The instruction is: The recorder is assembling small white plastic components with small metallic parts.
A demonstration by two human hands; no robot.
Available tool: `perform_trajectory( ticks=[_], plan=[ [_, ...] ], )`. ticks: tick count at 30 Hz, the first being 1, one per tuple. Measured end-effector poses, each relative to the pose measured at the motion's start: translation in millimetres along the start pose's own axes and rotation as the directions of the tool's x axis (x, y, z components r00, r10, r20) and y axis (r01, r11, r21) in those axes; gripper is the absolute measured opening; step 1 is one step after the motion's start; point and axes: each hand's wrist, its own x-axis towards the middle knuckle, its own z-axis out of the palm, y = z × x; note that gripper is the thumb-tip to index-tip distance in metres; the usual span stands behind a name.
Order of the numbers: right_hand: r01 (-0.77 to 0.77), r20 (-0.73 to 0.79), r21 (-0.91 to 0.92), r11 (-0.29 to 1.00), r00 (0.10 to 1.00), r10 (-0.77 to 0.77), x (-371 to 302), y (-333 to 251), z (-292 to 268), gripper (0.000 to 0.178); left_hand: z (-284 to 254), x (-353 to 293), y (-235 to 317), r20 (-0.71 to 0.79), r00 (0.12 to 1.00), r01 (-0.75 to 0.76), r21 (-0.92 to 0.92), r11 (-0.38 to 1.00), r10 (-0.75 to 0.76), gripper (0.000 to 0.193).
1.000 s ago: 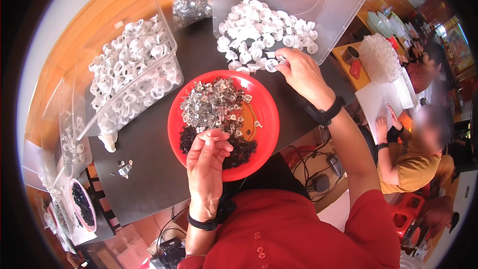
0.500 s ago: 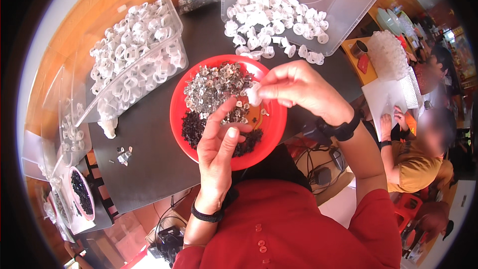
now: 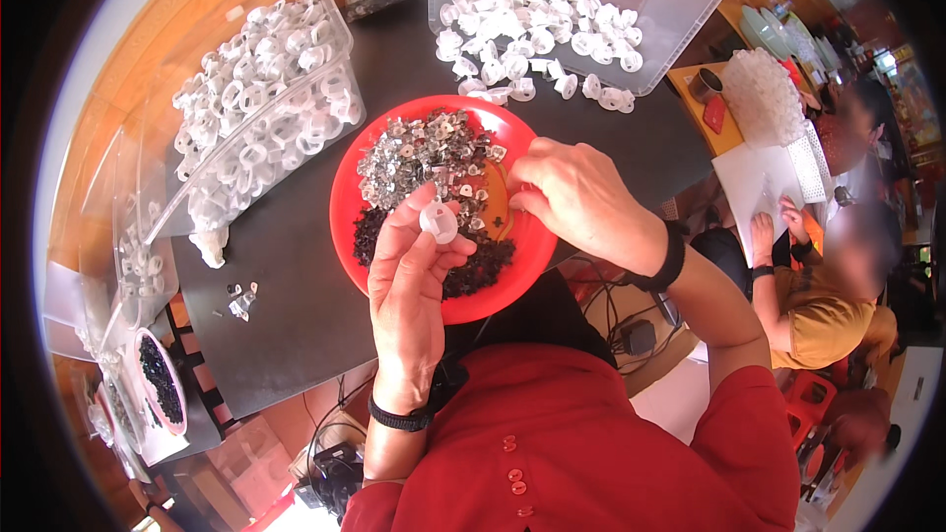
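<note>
Seen from above, a person in a red shirt (image 3: 581,433) works at a dark table (image 3: 286,335). The left hand (image 3: 406,281) pinches a small, round white plastic piece (image 3: 438,223) between thumb and fingers, above a red dish (image 3: 525,271). The right hand (image 3: 581,199) is over the dish's right edge, fingers bent close together; whether they grip anything cannot be told. In the dish lie a heap of silvery metal bits (image 3: 409,153) and, nearer the person, black bits (image 3: 481,271). Beyond it, white plastic parts (image 3: 512,10) spill from a clear tub (image 3: 680,10); to the left, a clear bin (image 3: 347,39) holds more.
</note>
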Motion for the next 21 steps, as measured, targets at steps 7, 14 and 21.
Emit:
perform_trajectory(
  ticks=[7, 14, 21],
  plan=[
    [0.101, 0.069, -0.162, 0.982, 0.993, -0.091, -5, 1, 14, 0.011, -5, -4, -1, 0.040, 0.996, 0.077, -0.069, 0.995, -0.074, 0.028],
    [0.159, -0.014, -0.139, 0.977, 0.987, -0.163, -9, 5, 12, 0.007, -1, -2, -9, 0.030, 0.999, 0.016, -0.035, 0.999, -0.015, 0.022],
    [0.288, -0.430, 0.509, 0.811, 0.901, -0.049, -1, -29, 9, 0.010, 1, 0, -9, 0.098, 0.992, 0.069, 0.075, 0.995, -0.076, 0.028]
  ],
)
